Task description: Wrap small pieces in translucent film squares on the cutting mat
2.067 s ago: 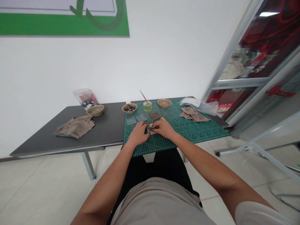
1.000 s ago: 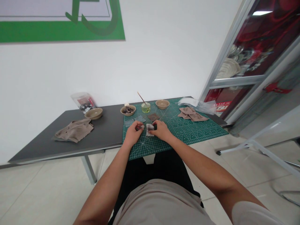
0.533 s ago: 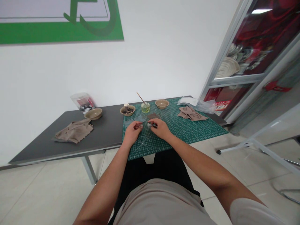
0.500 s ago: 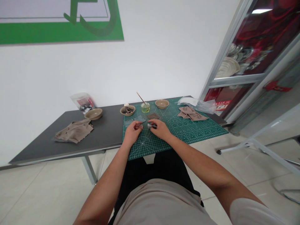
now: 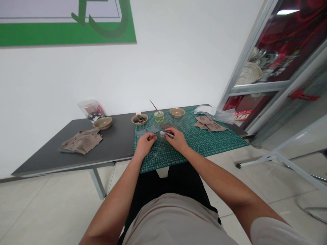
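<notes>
Left hand [image 5: 145, 144] curled over green cutting mat [image 5: 204, 143] at frame centre, fingers pinched, contents too small to tell, right hand [image 5: 176, 139] just beside, fingers closed on small pale wipe [image 5: 162, 134], grey squares [image 5: 149, 130] beyond, bowl of dark pieces [image 5: 139, 119], glass jar with stick [image 5: 159, 116], tan cloth [image 5: 83, 140] left on worktop [image 5: 114, 143].

No legible text, green wall sign [image 5: 66, 32] shows only partial strokes, red label [image 5: 241, 117] too blurred

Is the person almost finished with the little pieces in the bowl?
Probably not. The bowl of dark pieces still holds several, and the far bowl looks empty. The right hand holds a small folded sheet; the left hand pinches something too small to identify.
</notes>
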A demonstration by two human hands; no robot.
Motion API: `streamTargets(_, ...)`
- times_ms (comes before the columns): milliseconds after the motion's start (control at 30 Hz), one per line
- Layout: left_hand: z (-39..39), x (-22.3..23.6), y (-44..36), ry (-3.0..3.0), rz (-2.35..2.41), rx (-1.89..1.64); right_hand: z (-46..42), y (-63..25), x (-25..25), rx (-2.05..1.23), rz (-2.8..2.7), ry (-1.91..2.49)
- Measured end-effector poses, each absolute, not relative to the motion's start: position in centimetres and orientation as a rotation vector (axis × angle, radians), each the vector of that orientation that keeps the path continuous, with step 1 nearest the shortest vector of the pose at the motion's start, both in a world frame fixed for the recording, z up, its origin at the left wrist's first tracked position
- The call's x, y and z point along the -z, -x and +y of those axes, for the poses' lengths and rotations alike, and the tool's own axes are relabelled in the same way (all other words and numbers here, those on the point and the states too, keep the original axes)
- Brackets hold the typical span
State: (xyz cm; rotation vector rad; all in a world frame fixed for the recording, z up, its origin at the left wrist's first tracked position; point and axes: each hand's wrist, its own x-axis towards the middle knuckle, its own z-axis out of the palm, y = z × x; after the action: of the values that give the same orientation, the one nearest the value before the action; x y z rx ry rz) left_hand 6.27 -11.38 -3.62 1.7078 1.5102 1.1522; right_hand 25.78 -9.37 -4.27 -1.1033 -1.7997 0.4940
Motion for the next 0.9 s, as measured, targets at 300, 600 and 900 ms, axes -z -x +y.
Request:
streamTargets(300,-11.32,3.55,-6.45,-1.813,1.584,-1.125,-9.57,-25.85,4.5,-0.454,-1.854,1.1)
streamTargets(600,-11.63,3.21,-6.51,-1.775,1.58,-1.088,-9.75,-25.84,4.23,-0.425,-1.884,1.098)
streamTargets(900,-11.44,3.77,-6.44,-1.712,1.497,-1.146,-9.54,-25.89,4.38,-0.418,-1.881,1.095)
